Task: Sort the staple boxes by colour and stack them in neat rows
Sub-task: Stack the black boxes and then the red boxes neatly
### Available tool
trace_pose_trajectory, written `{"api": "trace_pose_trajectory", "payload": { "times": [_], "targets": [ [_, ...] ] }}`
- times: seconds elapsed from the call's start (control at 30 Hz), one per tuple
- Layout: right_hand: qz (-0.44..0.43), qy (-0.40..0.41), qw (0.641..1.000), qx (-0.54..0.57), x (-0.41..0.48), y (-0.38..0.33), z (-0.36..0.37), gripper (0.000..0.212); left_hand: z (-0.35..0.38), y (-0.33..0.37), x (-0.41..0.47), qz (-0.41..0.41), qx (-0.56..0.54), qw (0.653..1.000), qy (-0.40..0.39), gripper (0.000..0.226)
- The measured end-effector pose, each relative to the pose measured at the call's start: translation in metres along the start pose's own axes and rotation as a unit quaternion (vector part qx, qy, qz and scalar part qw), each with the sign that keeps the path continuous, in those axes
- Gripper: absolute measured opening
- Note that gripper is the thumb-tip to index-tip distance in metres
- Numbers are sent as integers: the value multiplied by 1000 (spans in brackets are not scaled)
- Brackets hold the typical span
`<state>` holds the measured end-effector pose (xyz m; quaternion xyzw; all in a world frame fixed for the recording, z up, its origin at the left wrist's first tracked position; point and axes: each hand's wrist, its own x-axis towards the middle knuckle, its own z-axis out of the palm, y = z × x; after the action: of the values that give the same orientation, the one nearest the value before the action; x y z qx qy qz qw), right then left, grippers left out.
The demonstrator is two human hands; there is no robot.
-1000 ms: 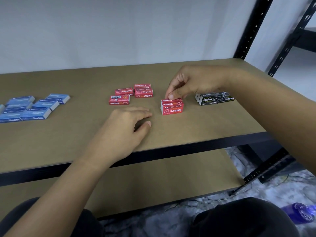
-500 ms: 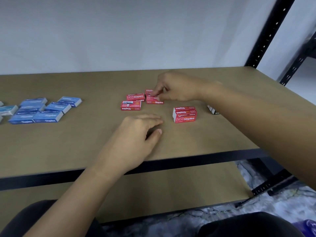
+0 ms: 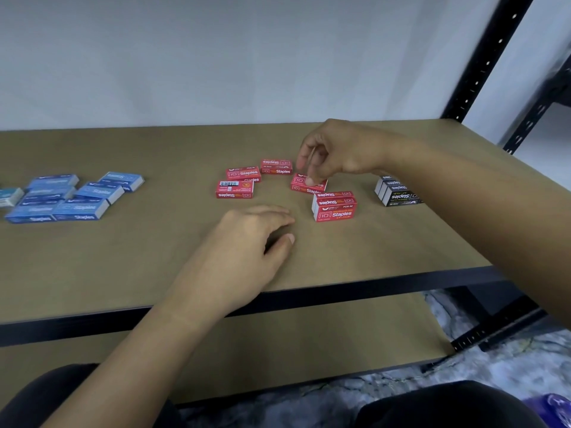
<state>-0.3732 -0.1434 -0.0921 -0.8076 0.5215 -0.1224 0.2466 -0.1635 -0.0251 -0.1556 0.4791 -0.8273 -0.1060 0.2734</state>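
My right hand (image 3: 335, 152) pinches a red staple box (image 3: 304, 186) and holds it tilted just above the shelf board, left of a small stack of red boxes (image 3: 335, 208). Three more red boxes lie flat further left: one at the back (image 3: 276, 167), one beside it (image 3: 243, 173), and one label-up in front (image 3: 234, 189). Several blue boxes (image 3: 74, 196) are grouped at the far left. A row of black boxes (image 3: 397, 193) sits at the right, partly behind my right forearm. My left hand (image 3: 247, 245) rests on the board with loosely curled fingers, holding nothing.
The brown shelf board (image 3: 123, 267) has a black front edge, with a lower shelf beneath it. A black upright post (image 3: 482, 63) stands at the back right. A purple object (image 3: 553, 409) lies on the floor at the lower right.
My right hand left the red stack, reached to the far red boxes, took one and carried it back right toward the stack. The left hand stayed put.
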Motion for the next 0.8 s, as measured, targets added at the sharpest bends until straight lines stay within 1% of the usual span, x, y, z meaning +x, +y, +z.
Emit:
{"api": "trace_pose_trajectory", "payload": {
  "times": [0.17,0.4,0.5,0.63,0.8],
  "targets": [
    [15,14,999,30,-1,-4,0,33,0,0,0,3,2,1000,-1,33],
    [-13,13,999,40,-7,2,-2,34,1,0,1,2,0,1000,0,33],
    [-21,11,999,48,-13,2,-3,30,1,0,1,3,-1,1000,3,33],
    [-21,16,998,62,-18,5,-7,19,1,0,0,9,1,1000,4,31],
    [-20,13,998,60,-23,10,-9,16,0,-1,0,10,6,1000,3,32]
  ]
}}
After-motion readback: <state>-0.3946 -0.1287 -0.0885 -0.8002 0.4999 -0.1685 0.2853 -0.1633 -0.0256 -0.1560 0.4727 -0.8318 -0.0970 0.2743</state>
